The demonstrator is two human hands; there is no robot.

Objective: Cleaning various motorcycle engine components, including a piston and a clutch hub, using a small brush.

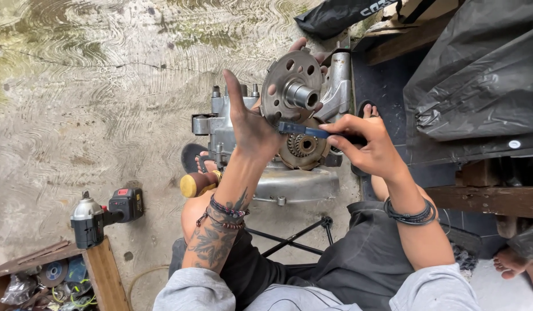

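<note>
Head camera looks steeply down (close) over the lap.

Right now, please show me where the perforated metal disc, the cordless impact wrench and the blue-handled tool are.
perforated metal disc (289, 86): head view, on its flat face.
cordless impact wrench (99, 216): head view, on its body.
blue-handled tool (304, 131): head view, on the blue shaft.

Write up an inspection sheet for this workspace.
Surface: wet, stained concrete floor.
Job's things: grey engine casing with perforated round disc and gear.
Clutter: cordless impact driver, yellow-ended mallet, wooden box of parts.
Hands: left hand flat against the casing, fingers spread; right hand grips a blue-handled tool at the gear.
Cables: nothing seen.
Surroundings: black tarpaulin, timber beam, another person's bare foot.
</note>
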